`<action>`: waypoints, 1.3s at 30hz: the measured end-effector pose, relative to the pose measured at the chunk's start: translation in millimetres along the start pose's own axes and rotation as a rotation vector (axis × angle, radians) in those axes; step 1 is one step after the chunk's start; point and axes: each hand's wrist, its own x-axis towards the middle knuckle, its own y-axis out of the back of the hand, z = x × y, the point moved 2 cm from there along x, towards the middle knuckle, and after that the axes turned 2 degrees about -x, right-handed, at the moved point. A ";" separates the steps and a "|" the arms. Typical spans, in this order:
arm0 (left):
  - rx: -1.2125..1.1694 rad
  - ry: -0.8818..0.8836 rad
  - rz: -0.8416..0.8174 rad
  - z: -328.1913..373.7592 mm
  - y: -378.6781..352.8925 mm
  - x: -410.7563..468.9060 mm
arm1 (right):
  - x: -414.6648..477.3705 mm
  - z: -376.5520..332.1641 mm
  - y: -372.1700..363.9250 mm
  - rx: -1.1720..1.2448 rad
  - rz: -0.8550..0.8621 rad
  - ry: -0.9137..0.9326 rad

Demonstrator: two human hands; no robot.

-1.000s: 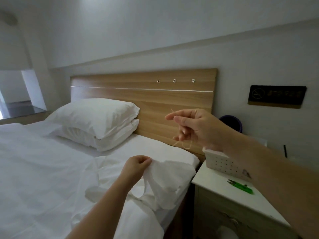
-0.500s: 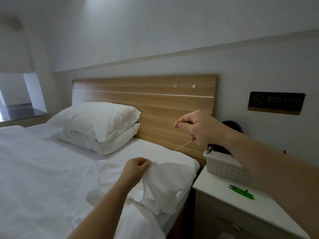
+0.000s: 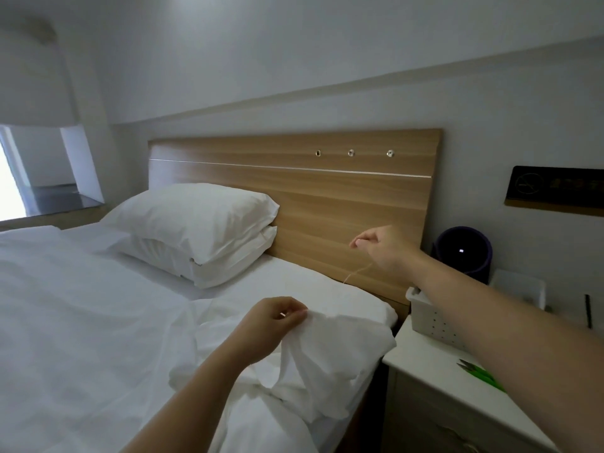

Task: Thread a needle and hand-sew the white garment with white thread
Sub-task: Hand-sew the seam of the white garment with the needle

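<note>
The white garment (image 3: 330, 364) lies bunched on the bed near its right edge. My left hand (image 3: 271, 325) pinches a raised fold of it between thumb and fingers. My right hand (image 3: 380, 246) is stretched out high toward the headboard, its fingertips pinched together on something too thin to make out, presumably the needle. A pale thread (image 3: 358, 273) runs down from that hand toward the garment, visible against the wood.
Two stacked pillows (image 3: 196, 230) lie against the wooden headboard (image 3: 294, 191). On the white nightstand (image 3: 434, 387) to the right stand a perforated white basket (image 3: 431, 315), green thread snips (image 3: 480, 374) and a dark round device (image 3: 464, 253). A dark sign (image 3: 555, 191) hangs on the wall.
My right hand has moved farther away and up toward the headboard, drawing the thread longer. My left hand keeps its pinch on the garment fold.
</note>
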 end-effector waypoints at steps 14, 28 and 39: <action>-0.005 -0.018 0.115 -11.5 3.8 3.3 | -42.5 2.7 -41.7 0.027 -0.675 0.144; -0.363 0.180 -0.139 -18.6 -7.7 -19.6 | -39.7 11.7 -42.2 0.201 -0.568 0.020; -0.561 0.289 -0.149 -27.5 -15.5 -25.3 | -9.2 -4.5 -36.5 0.142 -0.089 0.120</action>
